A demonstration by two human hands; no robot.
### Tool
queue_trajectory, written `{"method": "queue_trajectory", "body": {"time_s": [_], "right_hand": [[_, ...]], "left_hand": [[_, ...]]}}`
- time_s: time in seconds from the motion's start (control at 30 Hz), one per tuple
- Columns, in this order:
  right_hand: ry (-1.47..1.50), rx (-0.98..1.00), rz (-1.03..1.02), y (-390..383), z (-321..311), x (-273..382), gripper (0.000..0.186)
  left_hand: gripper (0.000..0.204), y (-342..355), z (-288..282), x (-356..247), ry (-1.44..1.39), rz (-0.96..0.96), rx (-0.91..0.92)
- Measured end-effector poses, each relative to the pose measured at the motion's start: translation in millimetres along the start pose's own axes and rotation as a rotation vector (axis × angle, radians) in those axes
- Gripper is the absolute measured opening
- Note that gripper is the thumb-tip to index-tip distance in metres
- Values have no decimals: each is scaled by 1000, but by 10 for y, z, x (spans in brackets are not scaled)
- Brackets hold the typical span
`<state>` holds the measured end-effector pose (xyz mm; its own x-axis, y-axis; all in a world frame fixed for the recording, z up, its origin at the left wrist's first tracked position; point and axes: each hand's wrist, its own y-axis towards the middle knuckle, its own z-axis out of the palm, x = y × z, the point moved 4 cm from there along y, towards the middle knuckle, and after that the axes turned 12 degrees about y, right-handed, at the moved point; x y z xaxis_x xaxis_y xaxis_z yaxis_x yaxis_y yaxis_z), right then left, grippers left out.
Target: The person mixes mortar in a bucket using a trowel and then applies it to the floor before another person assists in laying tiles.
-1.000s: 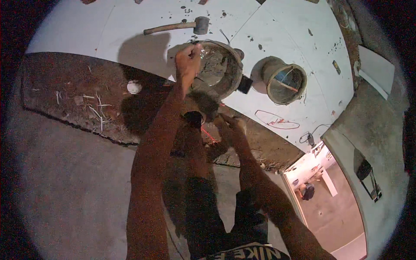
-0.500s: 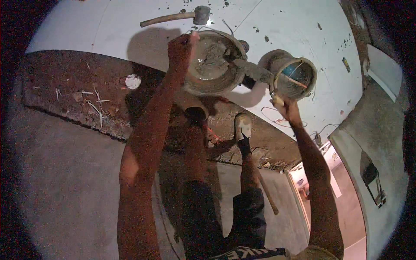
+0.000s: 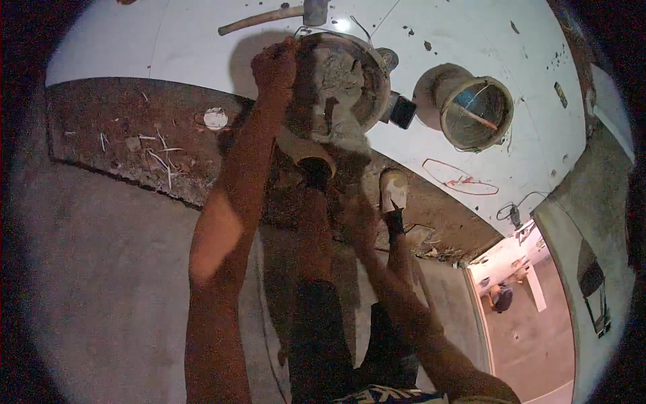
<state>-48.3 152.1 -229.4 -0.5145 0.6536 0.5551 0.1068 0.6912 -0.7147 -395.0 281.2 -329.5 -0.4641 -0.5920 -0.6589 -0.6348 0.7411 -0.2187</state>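
A round mortar bucket [image 3: 381,101] holds wet grey mortar [image 3: 334,73] on the white tiled floor. My left hand [image 3: 276,66] is closed at its left rim; whether it grips the rim or the wire handle is hard to tell. My right hand [image 3: 356,214], dim and blurred, is closed round the handle of a trowel, just this side of the bucket. The trowel's mortar-coated blade [image 3: 342,131] reaches over the near rim into the bucket. The trowel handle is lost in shadow.
A second bucket [image 3: 506,101] lies tilted to the right, with a wooden-handled tool inside. Beyond the mortar lies a mallet [image 3: 266,19]. A black box [image 3: 402,111] stands beside the bucket. Red string [image 3: 461,177] lies near the dirt strip [image 3: 101,128]. My shoes stand on that strip.
My right hand has swung left and toward me, bringing the trowel from beside the second bucket to the mortar bucket. My left hand stays at the rim. The view has shifted slightly.
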Motion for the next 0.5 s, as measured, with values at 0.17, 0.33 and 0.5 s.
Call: {"method": "queue_trajectory", "body": {"time_s": [0.17, 0.33, 0.5], "right_hand": [[121, -3, 66, -195, 424, 236, 32], [155, -23, 79, -131, 516, 475, 30], [59, 93, 185, -171, 531, 903, 29]], "left_hand": [[31, 11, 40, 89, 45, 60, -43], [25, -115, 184, -27, -839, -223, 107], [26, 58, -94, 189, 264, 324, -25]]}}
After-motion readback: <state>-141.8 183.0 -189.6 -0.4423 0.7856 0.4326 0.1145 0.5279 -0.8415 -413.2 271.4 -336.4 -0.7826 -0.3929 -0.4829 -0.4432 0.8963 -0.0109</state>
